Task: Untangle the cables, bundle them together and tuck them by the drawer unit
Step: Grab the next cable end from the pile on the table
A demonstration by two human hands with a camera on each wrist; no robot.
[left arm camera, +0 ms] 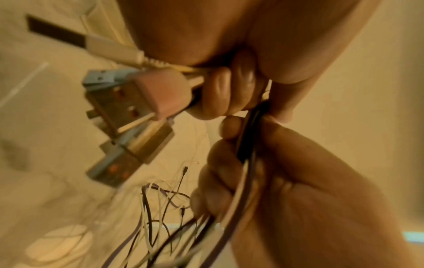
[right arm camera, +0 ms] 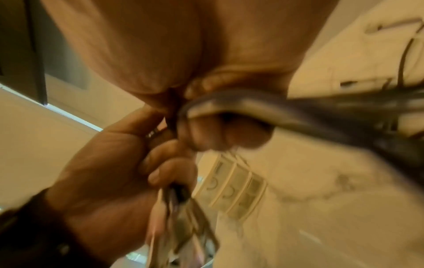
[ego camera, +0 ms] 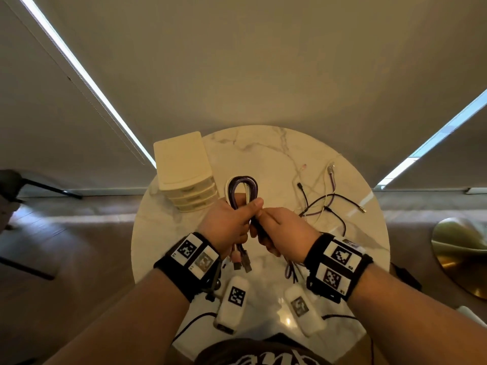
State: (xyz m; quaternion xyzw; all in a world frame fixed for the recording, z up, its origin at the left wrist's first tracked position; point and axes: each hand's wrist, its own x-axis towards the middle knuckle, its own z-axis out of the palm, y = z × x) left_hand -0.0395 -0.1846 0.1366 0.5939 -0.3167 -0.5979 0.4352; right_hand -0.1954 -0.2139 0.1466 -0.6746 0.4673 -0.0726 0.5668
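Over the middle of the round marble table [ego camera: 263, 154], my left hand [ego camera: 234, 219] grips a folded cable bundle [ego camera: 243, 188] of black, purple and white cords; its loop sticks up past my fist. USB plugs [ego camera: 241, 260] hang below that fist, and they show close up as USB plugs [left arm camera: 128, 116] in the left wrist view. My right hand [ego camera: 279, 227] holds the same cords just beside the left, fingers curled round them [right arm camera: 229, 112]. The loose cable ends [ego camera: 324, 204] trail over the table to the right. The cream drawer unit [ego camera: 184, 169] stands at the table's left.
Two white tagged devices [ego camera: 233, 299] [ego camera: 303, 309] lie near the table's front edge, with thin black leads. A dark chair [ego camera: 31, 185] stands on the floor at the left and a gold rounded object [ego camera: 463, 248] at the right.
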